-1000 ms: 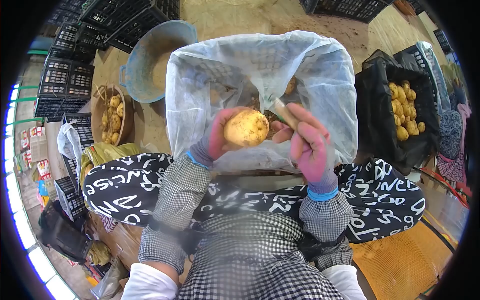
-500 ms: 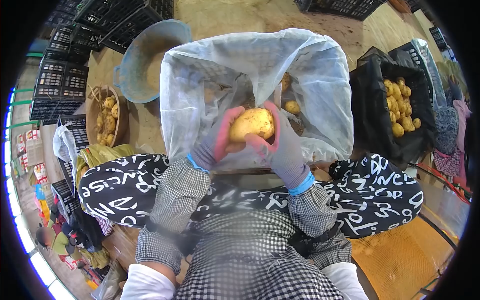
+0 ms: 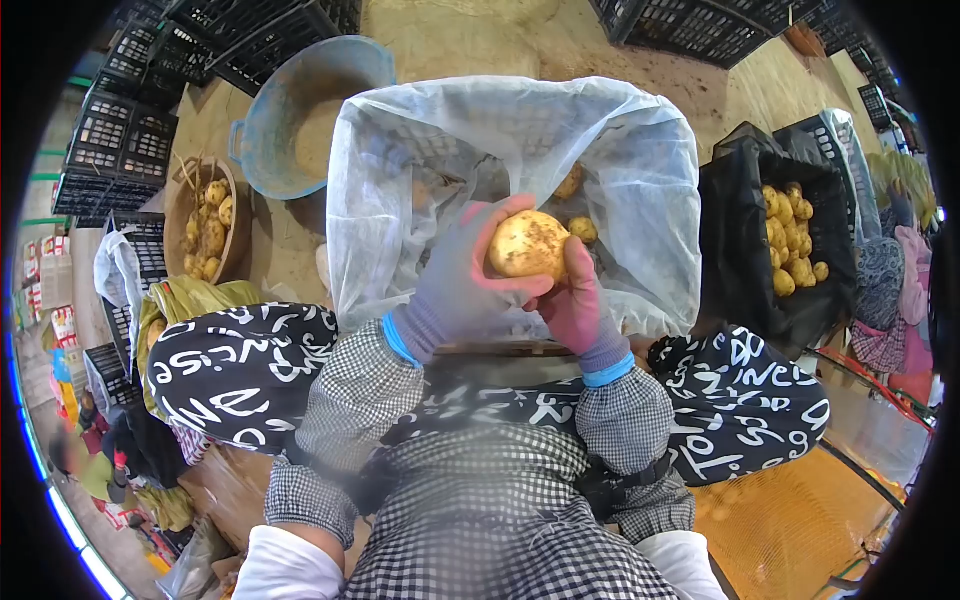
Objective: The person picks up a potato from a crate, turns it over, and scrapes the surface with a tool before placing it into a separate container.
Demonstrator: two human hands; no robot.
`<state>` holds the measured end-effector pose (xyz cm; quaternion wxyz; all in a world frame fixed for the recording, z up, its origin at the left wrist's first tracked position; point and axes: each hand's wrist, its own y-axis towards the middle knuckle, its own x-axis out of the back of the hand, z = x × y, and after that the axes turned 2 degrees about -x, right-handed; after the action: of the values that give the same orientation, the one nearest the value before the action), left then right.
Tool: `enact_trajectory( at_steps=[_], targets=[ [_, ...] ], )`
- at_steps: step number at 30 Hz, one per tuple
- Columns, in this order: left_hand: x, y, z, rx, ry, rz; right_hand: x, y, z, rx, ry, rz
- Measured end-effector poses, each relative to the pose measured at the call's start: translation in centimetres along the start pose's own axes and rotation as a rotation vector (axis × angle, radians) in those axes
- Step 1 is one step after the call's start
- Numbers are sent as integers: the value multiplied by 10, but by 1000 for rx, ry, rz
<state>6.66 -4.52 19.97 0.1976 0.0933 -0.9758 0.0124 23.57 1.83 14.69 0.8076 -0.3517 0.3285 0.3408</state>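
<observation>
A large yellow potato [image 3: 527,245] with brown dirt marks is held up over a crate lined with a white sheet [image 3: 380,130]. My left hand [image 3: 465,275], in a grey and pink glove, wraps its left side. My right hand [image 3: 578,305], gloved alike, grips the lower right side with thumb and fingers. Inside the lined crate, a small potato [image 3: 583,230] and another potato [image 3: 569,182] lie beyond my hands. The crate's near floor is partly hidden by my hands.
To the left stand a brown basket of potatoes [image 3: 240,245] and a blue tub [image 3: 262,165]. A black-lined crate [image 3: 735,235] on the right holds several potatoes [image 3: 790,235]. Stacked black crates [image 3: 120,140] stand behind left. A person [image 3: 105,470] is at lower left.
The potato has been turned between my hands and has shifted slightly right and up. My left hand now cups its side, and my right hand has moved lower. The view has shifted slightly.
</observation>
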Motion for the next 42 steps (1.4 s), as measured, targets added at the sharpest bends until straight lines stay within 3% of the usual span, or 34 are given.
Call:
enact_trajectory(
  at_steps=[2, 5, 7, 9, 11, 13, 14, 15, 17, 20, 21, 22, 23, 24, 25, 27, 28, 29, 32, 35, 39, 41, 42],
  targets=[
    [0, -1, -1, -27, -89, -4, 7, 1, -5, 31, 130, 125],
    [0, 1, 8, -39, -121, -2, -18, -1, 2, 218, -85, 65],
    [5, -2, 0, 260, -470, 69, -16, -2, 3, 401, -343, -13],
    [5, -4, 1, 338, -716, 79, -9, 0, 6, 569, -672, -58],
    [-4, -4, 14, 189, -846, 41, 2, 4, 7, 732, -1067, -80],
    [-1, 0, 18, 19, -627, 30, -2, 2, 14, 648, -1179, -168],
    [0, 1, 18, 29, -636, 32, -4, -2, 18, 604, -1231, -219],
    [2, 2, 19, 39, -646, 35, -7, -5, 19, 506, -1119, -221],
    [7, 6, 16, 252, -895, 43, -14, -12, 20, 319, -893, -221],
    [-2, 39, 32, 308, -651, -97, 8, -26, 43, 321, -411, -355],
    [-8, 49, 49, 329, -429, -41, 13, -35, 70, 398, -310, -364],
    [-16, 57, 72, 347, -206, 15, 21, -43, 93, 512, -100, -510],
    [-23, 65, 83, 356, 18, 75, 39, -47, 118, 646, 90, -483],
    [-37, 74, 79, 442, 21, 206, 47, -56, 133, 858, 131, -388],
    [-59, 86, 73, 528, 23, 339, 58, -64, 148, 925, 75, -417],
    [-128, 102, 122, 90, 179, 333, 52, -71, 157, 1028, -19, -533],
    [-161, 114, 142, -3, 289, 357, 52, -71, 154, 1003, -48, -551],
    [-193, 126, 167, 7, 409, 388, 50, -70, 149, 978, -78, -566],
    [-262, 150, 239, 268, 518, 422, 52, -67, 134, 880, -85, -589],
    [-233, 133, 175, 276, 323, 279, 43, -62, 132, 800, -234, -681],
    [-167, 135, 154, 714, -747, 467, 47, -50, 114, 691, -380, -775],
    [-130, 123, 125, 714, -1098, 376, 39, -38, 102, 628, -421, -742],
    [-112, 119, 117, 677, -1103, 407, 37, -32, 94, 584, -472, -708]
  ],
)
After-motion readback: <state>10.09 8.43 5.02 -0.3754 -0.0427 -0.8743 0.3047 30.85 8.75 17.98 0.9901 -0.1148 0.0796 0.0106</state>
